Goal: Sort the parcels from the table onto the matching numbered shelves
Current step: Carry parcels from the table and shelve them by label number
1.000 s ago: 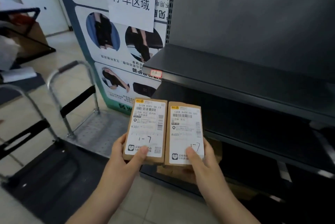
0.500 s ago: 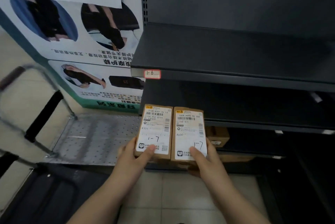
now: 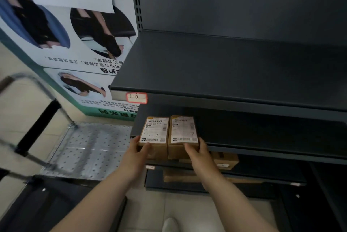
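A parcel depot or pickup station is what is being shown here. Dark metal shelving is stacked in tiers, and one shelf edge is marked with a handwritten tag reading 1-6. The left parcel and the right parcel, brown card with barcode labels and handwritten numbers, are seen at the shelf below. More cardboard boxes are stored lower down. A steel platform trolley is parked on the tiled floor.

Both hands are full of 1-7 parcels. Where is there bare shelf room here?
The shelf under the 1-6 tag looks bare right of the left parcel and right parcel. The 1-6 shelf above is bare too. Below the left hand and right hand, cardboard boxes crowd the lower shelves.
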A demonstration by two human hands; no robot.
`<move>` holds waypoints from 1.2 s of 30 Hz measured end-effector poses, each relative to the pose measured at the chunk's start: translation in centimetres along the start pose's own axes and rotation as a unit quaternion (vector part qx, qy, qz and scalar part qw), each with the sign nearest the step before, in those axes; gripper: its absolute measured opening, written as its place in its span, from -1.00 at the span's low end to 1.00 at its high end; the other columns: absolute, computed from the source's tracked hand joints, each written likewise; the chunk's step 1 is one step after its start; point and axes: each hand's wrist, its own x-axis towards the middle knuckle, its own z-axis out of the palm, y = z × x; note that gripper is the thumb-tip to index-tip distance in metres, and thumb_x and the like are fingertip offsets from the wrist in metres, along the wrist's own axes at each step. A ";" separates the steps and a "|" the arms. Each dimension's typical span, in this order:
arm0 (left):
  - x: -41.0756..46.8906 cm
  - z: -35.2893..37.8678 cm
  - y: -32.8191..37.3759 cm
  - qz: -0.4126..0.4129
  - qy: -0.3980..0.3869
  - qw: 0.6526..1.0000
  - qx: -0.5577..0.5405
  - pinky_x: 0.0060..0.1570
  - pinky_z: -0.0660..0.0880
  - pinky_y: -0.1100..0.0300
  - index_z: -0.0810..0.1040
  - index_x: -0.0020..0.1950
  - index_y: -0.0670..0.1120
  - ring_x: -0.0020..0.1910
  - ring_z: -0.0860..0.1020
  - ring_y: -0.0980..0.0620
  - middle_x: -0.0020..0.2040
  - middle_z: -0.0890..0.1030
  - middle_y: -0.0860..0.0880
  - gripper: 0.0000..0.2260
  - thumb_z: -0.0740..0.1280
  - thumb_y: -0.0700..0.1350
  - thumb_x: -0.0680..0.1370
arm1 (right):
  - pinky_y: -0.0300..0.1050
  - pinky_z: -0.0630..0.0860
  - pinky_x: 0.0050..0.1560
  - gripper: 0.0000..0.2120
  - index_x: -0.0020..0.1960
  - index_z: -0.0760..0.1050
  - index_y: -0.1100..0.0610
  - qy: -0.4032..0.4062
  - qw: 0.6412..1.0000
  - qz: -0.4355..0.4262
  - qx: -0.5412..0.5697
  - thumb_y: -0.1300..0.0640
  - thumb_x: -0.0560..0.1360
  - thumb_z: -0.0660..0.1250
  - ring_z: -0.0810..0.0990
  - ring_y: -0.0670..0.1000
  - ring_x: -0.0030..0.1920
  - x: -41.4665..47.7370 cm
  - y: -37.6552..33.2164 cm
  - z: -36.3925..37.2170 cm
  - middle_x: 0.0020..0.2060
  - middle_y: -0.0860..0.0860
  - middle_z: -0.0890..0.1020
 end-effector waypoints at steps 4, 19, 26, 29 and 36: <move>3.3 0.1 -0.2 -0.018 -0.040 0.998 -0.044 0.39 0.26 -0.07 0.18 0.52 0.06 0.32 0.42 -0.06 0.37 0.45 -0.05 -0.55 0.18 -0.02 0.63 | 0.07 0.07 0.45 -0.47 0.53 -0.11 -0.19 -0.047 0.996 -0.020 -0.077 -0.14 0.63 0.02 0.07 0.09 0.51 3.3 -0.1 -1.0 0.54 -0.05 0.00; 1.0 2.2 -3.6 0.192 -0.029 0.826 0.529 0.38 -0.04 0.12 0.39 0.39 -0.18 0.41 0.31 -0.01 0.39 0.42 -0.11 -0.46 -0.19 0.05 0.65 | -0.14 -0.25 0.45 -0.33 0.51 -0.20 0.05 -0.007 0.777 -0.311 -0.547 -0.25 0.50 -0.47 -0.18 -0.08 0.51 4.2 4.5 -0.9 0.52 -0.05 -0.14; 3.4 1.9 -1.5 0.197 -0.026 0.794 0.575 0.46 -0.23 0.12 -0.21 0.50 -0.08 0.49 -0.21 0.05 0.49 -0.24 0.01 -0.37 -0.38 0.15 0.47 | -0.11 -0.33 0.46 -0.44 0.54 -0.25 0.06 -0.079 0.770 -0.226 -0.592 -0.11 0.64 -0.15 -0.29 -0.09 0.50 7.4 1.6 -1.5 0.52 -0.04 -0.23; 5.0 2.3 0.8 0.156 -0.050 0.801 0.576 0.49 -0.22 0.06 -0.27 0.52 -0.04 0.50 -0.28 0.06 0.47 -0.33 0.03 -0.50 -0.20 0.10 0.65 | -0.11 -0.26 0.49 -0.46 0.55 -0.19 0.08 -0.099 0.781 -0.207 -0.580 -0.06 0.66 -0.12 -0.25 -0.09 0.51 8.9 0.0 -1.3 0.54 -0.03 -0.19; 8.1 1.7 3.4 0.118 -0.122 0.774 0.610 0.50 -0.16 -0.01 -0.24 0.54 -0.07 0.52 -0.23 0.00 0.55 -0.26 -0.05 -0.47 -0.05 0.02 0.67 | -0.13 -0.25 0.46 -0.49 0.55 -0.15 0.06 -0.110 0.802 -0.155 -0.567 -0.03 0.66 -0.09 -0.23 -0.09 0.51 11.3 -2.3 -0.4 0.54 -0.06 -0.18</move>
